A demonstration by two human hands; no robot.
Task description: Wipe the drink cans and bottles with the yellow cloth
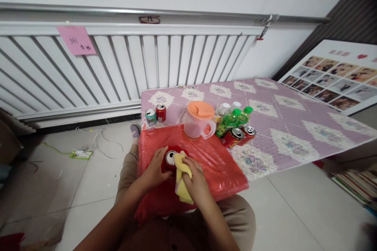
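Observation:
An opened can (171, 157) stands on the red plastic sheet (218, 170), its silver top facing up. My left hand (155, 169) is wrapped round its left side. In my right hand (194, 174) is a folded yellow cloth (183, 188), whose upper end touches the right edge of the can's top. Just beyond the can is a clear pitcher (193, 125) with an orange lid.
Right of the pitcher stand green-capped bottles (226, 124), white-capped bottles and red cans (233, 137). A teal can (150, 117) and a red can (161, 113) are at the table's left edge. A radiator (176, 59) runs behind the flowered tablecloth (285, 125).

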